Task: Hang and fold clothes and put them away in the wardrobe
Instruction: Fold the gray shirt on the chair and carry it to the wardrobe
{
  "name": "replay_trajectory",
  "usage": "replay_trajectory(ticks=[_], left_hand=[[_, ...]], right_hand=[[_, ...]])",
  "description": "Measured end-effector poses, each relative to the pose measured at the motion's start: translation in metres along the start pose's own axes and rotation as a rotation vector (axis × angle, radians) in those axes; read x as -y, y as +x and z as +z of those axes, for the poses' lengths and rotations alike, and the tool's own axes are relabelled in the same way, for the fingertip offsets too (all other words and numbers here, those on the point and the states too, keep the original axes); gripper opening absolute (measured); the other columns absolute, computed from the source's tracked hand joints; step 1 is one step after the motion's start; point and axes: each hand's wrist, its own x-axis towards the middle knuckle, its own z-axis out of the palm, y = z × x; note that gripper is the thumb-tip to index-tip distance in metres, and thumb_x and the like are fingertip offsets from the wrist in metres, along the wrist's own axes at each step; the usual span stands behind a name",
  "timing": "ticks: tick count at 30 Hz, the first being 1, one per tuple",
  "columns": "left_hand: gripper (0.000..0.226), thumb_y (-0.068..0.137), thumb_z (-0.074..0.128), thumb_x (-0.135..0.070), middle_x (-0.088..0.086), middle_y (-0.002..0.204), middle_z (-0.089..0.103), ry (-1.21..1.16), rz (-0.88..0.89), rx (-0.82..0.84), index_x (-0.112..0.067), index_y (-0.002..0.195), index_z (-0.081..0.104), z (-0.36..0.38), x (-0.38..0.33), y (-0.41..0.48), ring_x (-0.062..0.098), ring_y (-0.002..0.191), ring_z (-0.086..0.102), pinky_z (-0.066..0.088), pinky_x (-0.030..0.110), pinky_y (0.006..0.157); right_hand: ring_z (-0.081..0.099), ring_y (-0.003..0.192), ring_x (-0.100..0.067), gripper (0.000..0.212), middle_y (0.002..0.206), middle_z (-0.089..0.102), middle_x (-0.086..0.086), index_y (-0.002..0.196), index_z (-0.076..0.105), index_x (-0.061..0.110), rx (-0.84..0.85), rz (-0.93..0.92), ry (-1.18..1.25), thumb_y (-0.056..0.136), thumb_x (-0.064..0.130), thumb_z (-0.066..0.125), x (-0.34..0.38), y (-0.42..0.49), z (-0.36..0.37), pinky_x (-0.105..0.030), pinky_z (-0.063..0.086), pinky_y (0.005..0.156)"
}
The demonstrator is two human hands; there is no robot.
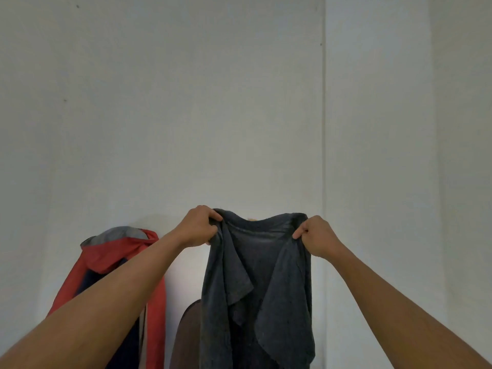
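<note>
Dark grey T-shirt (255, 288) hangs in the lower middle of the frame, held up in the air in front of a pale wall (186, 102). The left hand (198, 227) grips one shoulder in bunched fingers. The right hand (316, 237) pinches the other shoulder between thumb and curled fingers. Both arms are stretched forward.

Holding it by the two shoulders likely lets the cloth drop under its own weight, so it opens out flat enough to fold or to take a hanger. The neckline sags between the hands at the top. The body falls straight down past the bottom edge, so the long axis is vertical, collar up. The shoulder line runs left to right, nearly level. One sleeve lies folded across the front.

At lower left a red jacket (111, 251) hangs against the wall, apart from the shirt.
</note>
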Motion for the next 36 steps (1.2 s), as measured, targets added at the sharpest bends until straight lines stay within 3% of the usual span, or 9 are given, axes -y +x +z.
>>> replay_trajectory(ticks=[3, 7, 11, 16, 20, 26, 28, 31, 36], left_hand=[[0.045, 0.085, 0.052, 0.001, 0.005, 0.109, 0.067, -0.008, -0.021, 0.029, -0.006, 0.128, 0.064, 0.007, -0.002, -0.002, 0.014, 0.065, 0.072, 0.051, 0.014, 0.055], [0.048, 0.083, 0.057, 0.001, 0.008, 0.105, 0.069, -0.072, -0.063, 0.074, -0.004, 0.131, 0.06, 0.023, -0.004, -0.008, 0.014, 0.062, 0.072, 0.058, 0.023, 0.062], [0.044, 0.08, 0.058, 0.005, 0.017, 0.096, 0.072, -0.099, -0.085, 0.119, 0.002, 0.124, 0.062, 0.041, -0.002, -0.018, 0.022, 0.067, 0.073, 0.062, 0.036, 0.067], [0.035, 0.08, 0.058, 0.007, 0.019, 0.09, 0.073, -0.153, -0.139, 0.214, -0.004, 0.113, 0.063, 0.07, 0.014, -0.038, 0.019, 0.067, 0.073, 0.059, 0.029, 0.058], [0.052, 0.081, 0.058, 0.004, 0.015, 0.084, 0.074, -0.196, -0.166, 0.273, 0.0, 0.133, 0.056, 0.099, 0.036, -0.062, 0.021, 0.065, 0.074, 0.062, 0.038, 0.066], [0.066, 0.083, 0.061, 0.001, 0.01, 0.076, 0.075, -0.257, -0.201, 0.417, -0.004, 0.146, 0.044, 0.144, 0.071, -0.101, 0.018, 0.062, 0.073, 0.062, 0.033, 0.065], [0.065, 0.084, 0.064, 0.0, 0.013, 0.083, 0.075, -0.304, -0.249, 0.462, -0.005, 0.146, 0.043, 0.152, 0.081, -0.108, 0.019, 0.066, 0.074, 0.062, 0.035, 0.067], [0.06, 0.087, 0.065, 0.004, 0.016, 0.079, 0.075, -0.47, -0.374, 0.546, -0.003, 0.143, 0.045, 0.156, 0.087, -0.111, 0.021, 0.067, 0.073, 0.059, 0.027, 0.063], [0.048, 0.09, 0.063, 0.005, 0.014, 0.069, 0.073, -0.623, -0.557, 0.532, 0.004, 0.136, 0.051, 0.189, 0.108, -0.091, 0.018, 0.061, 0.07, 0.057, 0.025, 0.059]], right_hand=[[0.062, 0.084, -0.016, 0.031, 0.099, 0.066, -0.002, 0.104, 0.075, 0.005, 0.063, -0.015, 0.036, 0.095, -0.002, 0.046, -0.001, -0.005, 0.005, -0.022, 0.052, 0.07], [0.061, 0.081, -0.023, 0.018, 0.087, 0.064, -0.023, 0.094, 0.064, -0.013, 0.147, 0.048, 0.256, 0.084, -0.003, 0.052, 0.0, -0.014, 0.017, -0.045, 0.057, 0.086], [0.06, 0.08, -0.024, 0.024, 0.084, 0.058, -0.017, 0.098, 0.061, -0.016, 0.203, 0.138, 0.378, 0.081, 0.0, 0.056, -0.006, -0.02, 0.035, -0.049, 0.059, 0.083], [0.06, 0.078, -0.022, 0.01, 0.081, 0.058, -0.013, 0.084, 0.062, -0.007, 0.24, 0.196, 0.392, 0.086, -0.001, 0.056, -0.022, -0.042, 0.061, -0.029, 0.059, 0.071], [0.058, 0.075, -0.022, 0.012, 0.078, 0.053, -0.012, 0.075, 0.059, 0.006, 0.313, 0.256, 0.41, 0.086, 0.002, 0.056, -0.037, -0.07, 0.083, -0.032, 0.059, 0.074], [0.06, 0.065, -0.016, 0.028, 0.067, 0.051, -0.006, 0.064, 0.055, 0.008, 0.38, 0.414, 0.403, 0.091, 0.003, 0.058, -0.058, -0.117, 0.129, -0.034, 0.061, 0.079], [0.062, 0.064, -0.017, 0.02, 0.071, 0.054, -0.009, 0.07, 0.061, 0.002, 0.4, 0.483, 0.469, 0.09, 0.002, 0.059, -0.067, -0.125, 0.137, -0.035, 0.062, 0.077], [0.064, 0.068, -0.02, 0.017, 0.083, 0.057, -0.016, 0.093, 0.066, -0.012, 0.408, 0.589, 0.56, 0.092, 0.005, 0.06, -0.078, -0.125, 0.145, -0.033, 0.062, 0.073], [0.063, 0.058, -0.018, 0.022, 0.084, 0.056, -0.017, 0.104, 0.063, -0.011, 0.373, 0.72, 0.603, 0.091, 0.006, 0.061, -0.104, -0.103, 0.17, -0.036, 0.062, 0.076]])
